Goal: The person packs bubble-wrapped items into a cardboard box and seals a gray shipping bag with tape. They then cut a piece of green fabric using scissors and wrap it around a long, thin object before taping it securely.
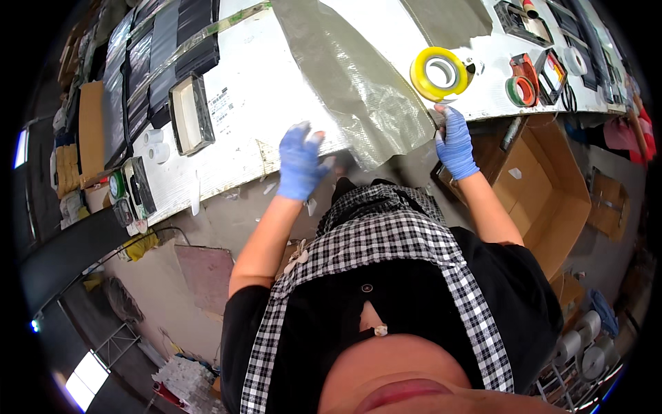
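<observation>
A long olive-grey, glossy woven plastic sheet (365,96) lies across the white table and hangs over its front edge. My right hand (456,146), in a blue glove with bare fingertips, pinches the sheet's right edge near the hanging end. My left hand (301,162), gloved the same way, hovers by the table's front edge, left of the sheet. Its fingers are apart with nothing in them, slightly smeared by motion. Just beyond my right hand, a yellow tape roll (439,74) rests on the table beside the sheet.
Packed dark sheets (165,48) and an open-topped box (191,114) occupy the table's left side. A red tape dispenser (524,81) and dark-framed boxes (524,24) stand at right. Below the table's right side is a large cardboard box (545,186). Another person (627,134) is at far right.
</observation>
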